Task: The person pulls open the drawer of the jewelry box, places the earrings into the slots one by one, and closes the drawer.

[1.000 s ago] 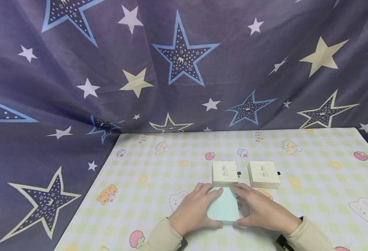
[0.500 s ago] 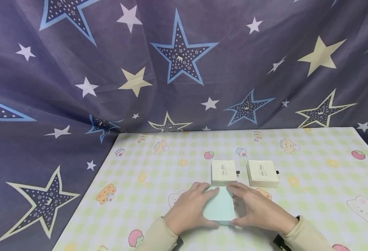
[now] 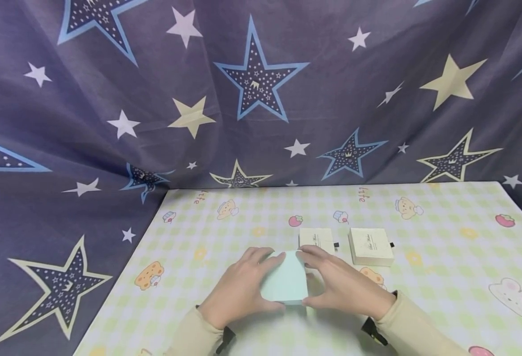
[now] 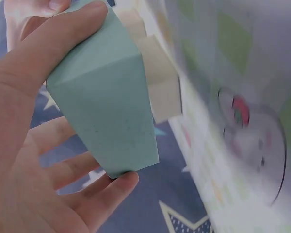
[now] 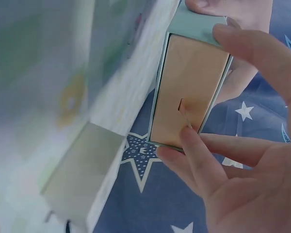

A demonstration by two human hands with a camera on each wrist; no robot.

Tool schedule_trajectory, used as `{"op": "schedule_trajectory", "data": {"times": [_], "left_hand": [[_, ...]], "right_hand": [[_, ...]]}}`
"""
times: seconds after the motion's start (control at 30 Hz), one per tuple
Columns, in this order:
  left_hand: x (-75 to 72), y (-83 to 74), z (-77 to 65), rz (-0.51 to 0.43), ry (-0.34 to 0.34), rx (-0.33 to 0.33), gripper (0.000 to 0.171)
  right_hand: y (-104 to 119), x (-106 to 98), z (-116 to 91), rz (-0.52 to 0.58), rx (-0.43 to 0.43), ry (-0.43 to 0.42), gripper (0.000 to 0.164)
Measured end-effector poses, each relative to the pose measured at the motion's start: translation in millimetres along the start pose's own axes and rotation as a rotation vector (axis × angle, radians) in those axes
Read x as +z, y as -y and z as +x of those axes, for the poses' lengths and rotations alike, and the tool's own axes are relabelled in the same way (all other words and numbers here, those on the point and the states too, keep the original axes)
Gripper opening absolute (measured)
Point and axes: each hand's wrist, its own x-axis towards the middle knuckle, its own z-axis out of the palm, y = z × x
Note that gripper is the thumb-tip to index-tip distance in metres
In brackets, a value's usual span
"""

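A mint-green box (image 3: 284,278) is held between both hands just above the table, at the lower middle of the head view. My left hand (image 3: 243,286) grips its left side, with the thumb along one edge and curled fingertips at the opposite edge in the left wrist view. The right hand (image 3: 343,284) holds the other side by its edges. In the right wrist view, the box's end shows a tan inner drawer (image 5: 189,73) within the green sleeve. A fingertip of the right hand touches a thin tab (image 5: 184,112) at a slot in that drawer.
Two cream boxes with black tabs lie behind the hands: the left cream box (image 3: 316,238), partly covered by the right hand, and the right cream box (image 3: 371,246). A checked cloth (image 3: 225,237) covers the table. A dark star-patterned curtain (image 3: 154,89) hangs behind and at left.
Both hands have moved left with the green box and raised it off the table, away from the left cream box. The cream boxes have stayed in place.
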Motion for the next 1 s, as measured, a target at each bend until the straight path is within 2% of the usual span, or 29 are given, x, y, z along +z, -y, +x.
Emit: {"op": "schedule_trajectory", "data": {"times": [0.23,0.47,0.6,0.73,1.0], "left_hand": [[-9.2,19.1,1.3,-0.002,-0.048,-0.033,0.093],[-3.9,37.9,10.2,-0.003,-0.095,-0.04,0.094],[2.4,48.8,15.4,-0.004,-0.081,-0.027,0.094],[8.0,60.3,19.4,-0.014,-0.047,-0.044,0.094],[16.0,78.0,28.4,-0.08,-0.024,-0.062,0.092]], "right_hand": [[3.9,2.6,26.7,0.039,-0.021,0.007,0.081],[1.6,8.2,50.4,0.044,0.017,0.009,0.081],[-2.3,13.6,59.6,0.039,0.049,0.02,0.081],[-5.2,19.3,69.3,0.033,0.065,0.03,0.081],[-12.6,28.1,86.2,0.041,0.119,0.053,0.078]]}}
